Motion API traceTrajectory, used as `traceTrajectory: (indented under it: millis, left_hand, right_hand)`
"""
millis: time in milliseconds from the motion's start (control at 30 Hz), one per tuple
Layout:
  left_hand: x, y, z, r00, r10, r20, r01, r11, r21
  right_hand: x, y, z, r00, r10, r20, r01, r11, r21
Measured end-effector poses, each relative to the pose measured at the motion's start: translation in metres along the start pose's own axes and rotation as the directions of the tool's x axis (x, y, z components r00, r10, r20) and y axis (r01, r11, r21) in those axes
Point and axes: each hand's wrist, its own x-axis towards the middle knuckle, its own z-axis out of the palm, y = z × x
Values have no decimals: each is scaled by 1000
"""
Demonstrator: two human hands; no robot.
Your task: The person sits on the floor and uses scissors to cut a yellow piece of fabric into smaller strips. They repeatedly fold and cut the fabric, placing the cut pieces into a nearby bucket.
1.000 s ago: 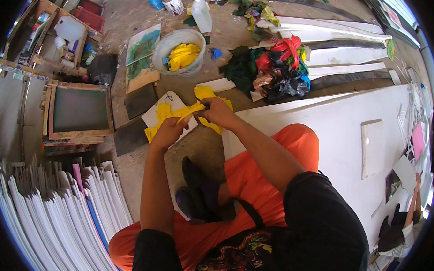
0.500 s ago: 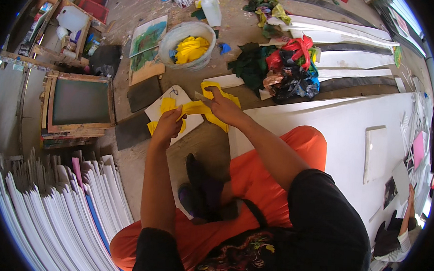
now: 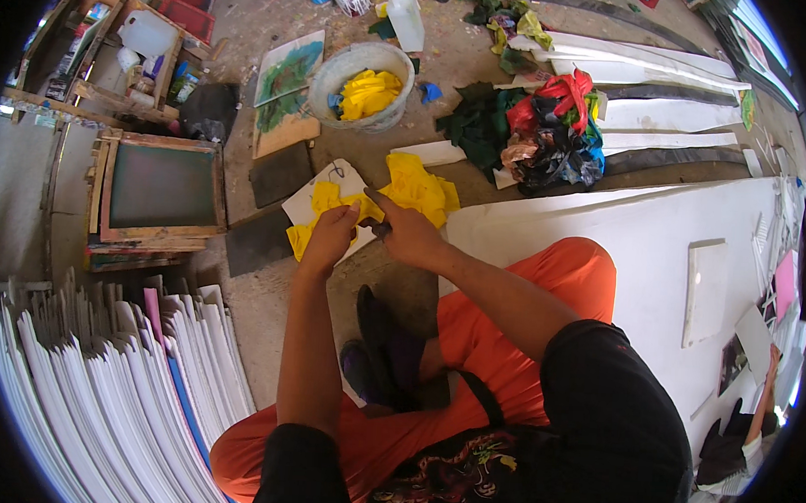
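Observation:
My left hand is closed, pinching a strip of a crumpled yellow sheet, cloth or thin plastic. The sheet stretches past my fingers to a wider bunched part at the right, and another part hangs beside the hand. My right hand is against the strip, its index finger stretched along it and its other fingers curled. What those fingers grip is hidden. Under the sheet lies a white board on the floor. Beyond stands a grey bucket with more folded yellow material.
Right of the bucket lies a heap of coloured plastic bags. A large white panel covers the floor at my right. At left are stacked wooden frames and upright white sheets. Another person's arm shows at far right.
My right hand has come down and closer to the left one. The stretched yellow strip between them is shorter and bunched. A grey blade-like piece seen at the right fingers no longer shows.

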Motion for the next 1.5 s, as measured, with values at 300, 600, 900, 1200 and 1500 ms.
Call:
traceTrajectory:
  millis: [300,600,900,1200,1500]
  left_hand:
    - [10,-65,26,872,316,-373,-338,941,7]
    - [20,-91,42,975,194,112,-118,870,-479]
    - [4,-89,23,977,199,71,-134,842,-522]
    - [7,-94,24,974,193,115,-116,871,-477]
    - [3,-89,25,971,208,117,-106,815,-570]
  right_hand:
    - [9,16,7,981,-158,-112,169,981,96]
    - [3,6,-8,991,82,108,-98,982,159]
    - [12,5,-5,992,56,112,-61,998,35]
    - [10,7,-10,970,108,219,-122,991,51]
    - [12,3,-25,968,86,236,-127,978,163]
